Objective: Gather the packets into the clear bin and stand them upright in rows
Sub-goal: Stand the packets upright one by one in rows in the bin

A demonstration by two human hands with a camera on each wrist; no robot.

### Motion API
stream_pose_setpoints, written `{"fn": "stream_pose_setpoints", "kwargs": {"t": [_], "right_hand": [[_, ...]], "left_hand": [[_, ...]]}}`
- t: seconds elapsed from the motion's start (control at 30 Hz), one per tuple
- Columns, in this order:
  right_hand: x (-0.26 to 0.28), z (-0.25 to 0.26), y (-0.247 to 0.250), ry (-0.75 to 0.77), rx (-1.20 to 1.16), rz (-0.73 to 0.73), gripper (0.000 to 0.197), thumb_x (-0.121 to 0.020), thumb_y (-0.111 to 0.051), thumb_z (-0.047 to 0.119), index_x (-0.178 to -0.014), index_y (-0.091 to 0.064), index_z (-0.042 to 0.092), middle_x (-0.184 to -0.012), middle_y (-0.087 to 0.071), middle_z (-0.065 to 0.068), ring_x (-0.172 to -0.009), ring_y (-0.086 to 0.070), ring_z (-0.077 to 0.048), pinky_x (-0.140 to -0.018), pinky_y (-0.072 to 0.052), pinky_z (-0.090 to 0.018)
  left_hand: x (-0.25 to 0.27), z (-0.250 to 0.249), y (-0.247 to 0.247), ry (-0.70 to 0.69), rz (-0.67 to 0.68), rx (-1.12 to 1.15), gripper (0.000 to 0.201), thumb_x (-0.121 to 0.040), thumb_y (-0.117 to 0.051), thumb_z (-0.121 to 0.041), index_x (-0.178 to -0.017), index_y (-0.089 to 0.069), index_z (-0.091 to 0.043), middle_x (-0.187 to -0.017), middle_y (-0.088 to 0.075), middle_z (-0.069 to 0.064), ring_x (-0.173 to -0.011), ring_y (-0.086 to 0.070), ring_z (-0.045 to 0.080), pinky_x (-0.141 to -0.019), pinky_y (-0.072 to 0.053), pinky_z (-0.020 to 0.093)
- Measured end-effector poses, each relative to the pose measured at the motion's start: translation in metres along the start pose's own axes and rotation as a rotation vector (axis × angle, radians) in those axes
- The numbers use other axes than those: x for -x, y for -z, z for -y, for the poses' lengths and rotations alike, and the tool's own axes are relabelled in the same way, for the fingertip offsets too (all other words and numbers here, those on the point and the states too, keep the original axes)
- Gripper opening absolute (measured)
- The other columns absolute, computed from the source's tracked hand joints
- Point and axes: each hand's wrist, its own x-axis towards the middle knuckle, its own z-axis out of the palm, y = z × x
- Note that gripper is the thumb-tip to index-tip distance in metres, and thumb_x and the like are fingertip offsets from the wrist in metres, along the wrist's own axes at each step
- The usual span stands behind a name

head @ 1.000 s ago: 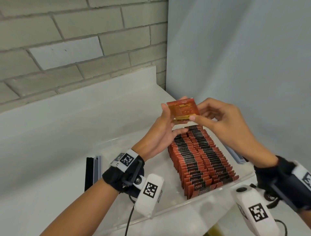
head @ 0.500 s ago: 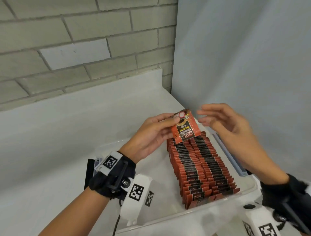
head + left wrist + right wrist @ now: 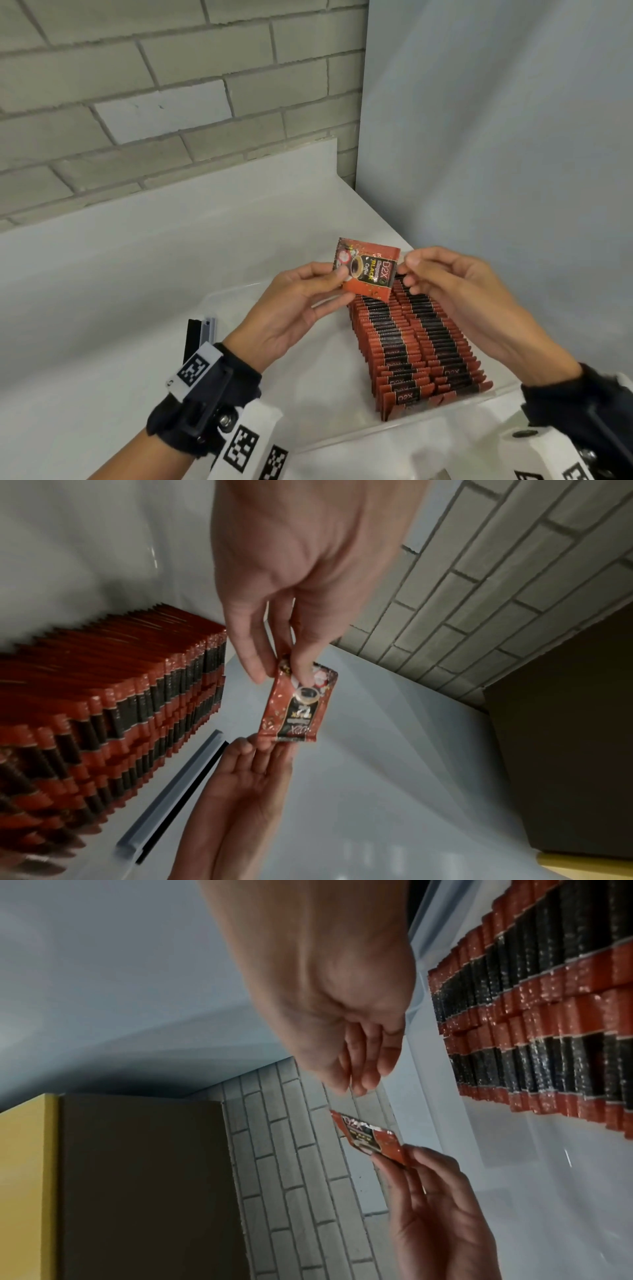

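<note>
The left hand (image 3: 294, 301) is pinching one red and black foil coffee packet (image 3: 366, 270) by its edge. The right hand (image 3: 455, 291), fingers loosely curled, is reaching its fingertips just beside the packet's opposite edge. Below both, upright packet rows (image 3: 414, 346) are filling the clear plastic bin (image 3: 342, 442) on the white counter (image 3: 102, 291).

Non-task stuff around me: pale grey painted brick wall (image 3: 144, 102) straight ahead, smooth light blue-grey wall panel (image 3: 496, 137) on my right. White worktop (image 3: 102, 274) with a raised white back lip against the bricks. Flat black-and-grey slab (image 3: 200, 330) lying on it, left of me. Brown cardboard box with yellow edge (image 3: 120, 1177) further off.
</note>
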Motion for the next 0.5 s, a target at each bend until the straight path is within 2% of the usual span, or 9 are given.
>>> {"fn": "stream_pose_setpoints", "kwargs": {"t": [0.1, 0.17, 0.23, 0.33, 0.4, 0.43, 0.5], "right_hand": [[0.009, -0.003, -0.003, -0.011, 0.083, 0.128, 0.04, -0.07, -0.074, 0.05, -0.099, -0.075, 0.022, -0.1, -0.074, -0.004, -0.094, -0.067, -0.019, -0.088, -0.052, -0.029], [0.016, -0.005, -0.006, -0.015, 0.144, 0.141, 0.03, -0.074, -0.074, 0.042, -0.096, -0.075, 0.022, -0.096, -0.075, -0.002, -0.088, -0.069, -0.015, -0.086, -0.049, -0.031], [0.018, -0.005, -0.007, -0.017, 0.112, 0.075, 0.018, -0.074, -0.072, 0.029, -0.087, -0.076, 0.018, -0.085, -0.075, -0.001, -0.077, -0.068, -0.011, -0.081, -0.049, -0.029], [0.022, 0.0, 0.002, 0.01, 0.099, 0.01, 0.012, -0.074, -0.07, 0.023, -0.081, -0.074, 0.014, -0.078, -0.074, -0.001, -0.069, -0.064, -0.006, -0.07, -0.05, -0.016], [0.026, 0.003, 0.009, 0.019, 0.157, 0.007, 0.01, -0.079, -0.067, 0.023, -0.083, -0.071, 0.015, -0.076, -0.073, 0.003, -0.066, -0.062, -0.001, -0.06, -0.046, -0.006], [0.03, 0.004, 0.011, 0.011, 0.184, 0.023, 0.012, -0.079, -0.066, 0.025, -0.085, -0.071, 0.016, -0.076, -0.073, 0.004, -0.065, -0.062, 0.001, -0.057, -0.044, -0.005], [0.038, 0.004, 0.01, -0.01, 0.18, 0.084, 0.019, -0.075, -0.066, 0.028, -0.09, -0.07, 0.018, -0.08, -0.074, 0.004, -0.07, -0.066, 0.0, -0.062, -0.047, -0.006]], "left_hand": [[0.008, 0.005, 0.0, -0.016, -0.047, 0.003, 0.015, -0.068, -0.072, -0.016, -0.078, -0.063, -0.011, -0.082, -0.073, 0.004, -0.075, -0.069, 0.011, -0.07, -0.057, 0.022], [0.012, 0.008, -0.002, -0.011, -0.06, -0.008, 0.014, -0.068, -0.072, -0.017, -0.077, -0.063, -0.013, -0.08, -0.072, 0.003, -0.072, -0.068, 0.01, -0.072, -0.057, 0.022], [0.017, 0.01, -0.002, 0.006, -0.059, -0.008, 0.009, -0.068, -0.072, -0.016, -0.072, -0.064, -0.015, -0.08, -0.072, 0.003, -0.073, -0.068, 0.011, -0.073, -0.057, 0.021], [0.025, 0.014, 0.004, 0.035, -0.068, -0.031, 0.009, -0.067, -0.072, -0.016, -0.059, -0.069, -0.019, -0.081, -0.072, 0.003, -0.077, -0.068, 0.012, -0.072, -0.057, 0.02], [0.03, 0.019, 0.006, 0.047, -0.074, -0.037, 0.006, -0.066, -0.073, -0.015, -0.067, -0.067, -0.014, -0.082, -0.072, 0.004, -0.079, -0.068, 0.012, -0.074, -0.057, 0.02], [0.032, 0.021, 0.006, 0.044, -0.069, -0.042, 0.011, -0.066, -0.073, -0.014, -0.072, -0.064, -0.012, -0.082, -0.072, 0.005, -0.079, -0.068, 0.012, -0.076, -0.057, 0.021], [0.034, 0.025, -0.002, 0.037, -0.066, -0.04, 0.017, -0.066, -0.073, -0.013, -0.076, -0.06, -0.009, -0.082, -0.072, 0.006, -0.078, -0.069, 0.012, -0.079, -0.058, 0.023]]}}
